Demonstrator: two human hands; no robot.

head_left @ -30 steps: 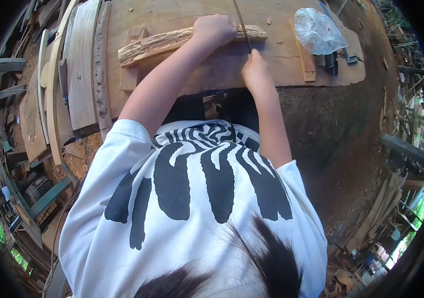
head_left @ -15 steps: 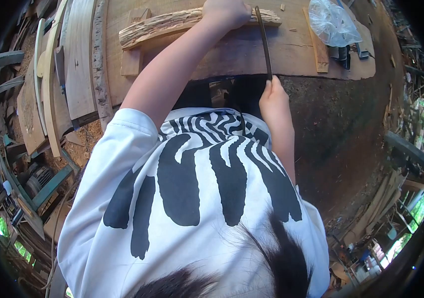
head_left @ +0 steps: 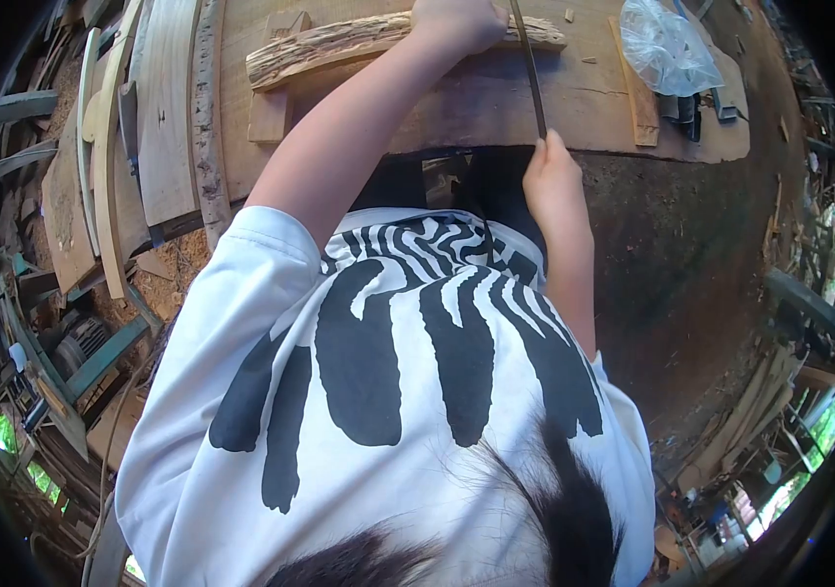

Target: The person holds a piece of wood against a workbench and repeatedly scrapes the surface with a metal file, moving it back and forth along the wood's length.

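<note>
A rough, splintery length of wood (head_left: 339, 53) lies across the wooden bench (head_left: 437, 108), its left part resting on a small wood block (head_left: 269, 115). My left hand (head_left: 463, 22) is closed over the upper right part of this rough wood, pressing on it from above. A long, thin dark tool (head_left: 531, 78) crosses the wood just right of that hand, running toward me. Its near end is in my right hand (head_left: 555, 176), whose fingers are closed round it beyond the bench's front edge. The tool's far end lies past the top of the view.
Long boards (head_left: 168, 117) lie at the left. On the right of the bench are a wood strip (head_left: 636, 93), a clear plastic bag (head_left: 670, 49) and dark items beneath it. Wood scraps and a motor (head_left: 80, 338) sit at the lower left.
The view has shifted slightly, so the bench appears further right. My right hand and the tool's near end have moved a little up toward the bench. Both hands keep their holds.
</note>
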